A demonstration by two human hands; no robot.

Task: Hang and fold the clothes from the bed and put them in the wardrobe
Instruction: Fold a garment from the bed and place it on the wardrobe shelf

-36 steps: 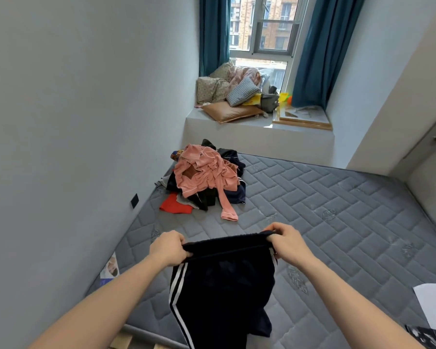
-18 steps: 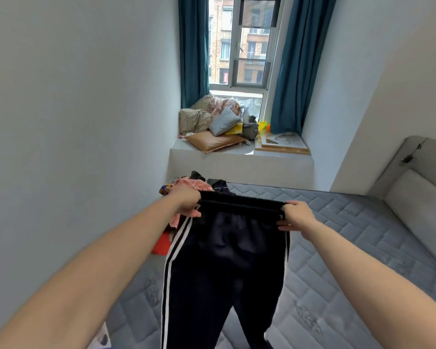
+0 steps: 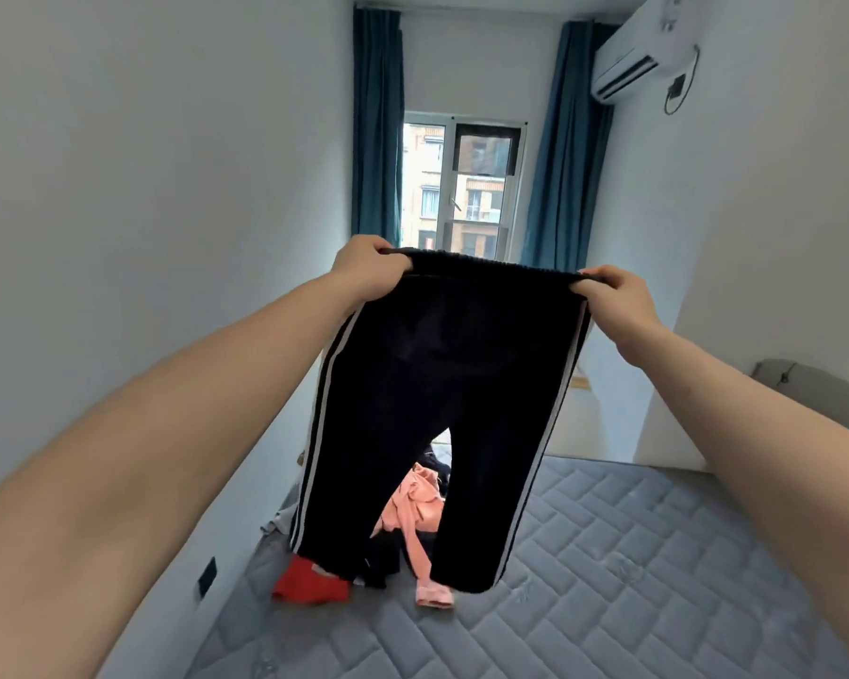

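Item: dark track trousers (image 3: 442, 384), white stripes running down both outer seams. They are hanging full length in mid-air at the centre of the view, above the mattress (image 3: 609, 580), both legs dangling free, hems hovering just over the clothes pile.

Left hand (image 3: 366, 269): gripping the left end of the waistband, fingers curling over the elastic.

Right hand (image 3: 616, 298): pinching the right end of the waistband, fingers curling round it. The waistband is stretching taut between the two hands.

Clothes pile (image 3: 412, 526): lying on the far-left part of the mattress, beside the left wall, partly hidden behind the trousers. A salmon-pink garment (image 3: 415, 507) is showing between the trouser legs, one cuff trailing nearer; a red item (image 3: 310, 583) is lying at the pile's near-left edge; dark pieces are sitting under them.

Far end: window (image 3: 464, 188) with blue curtains (image 3: 378, 125) hanging on either side. Air conditioner (image 3: 633, 56) is sitting high on the right wall. Grey headboard (image 3: 805, 389) is showing at right.
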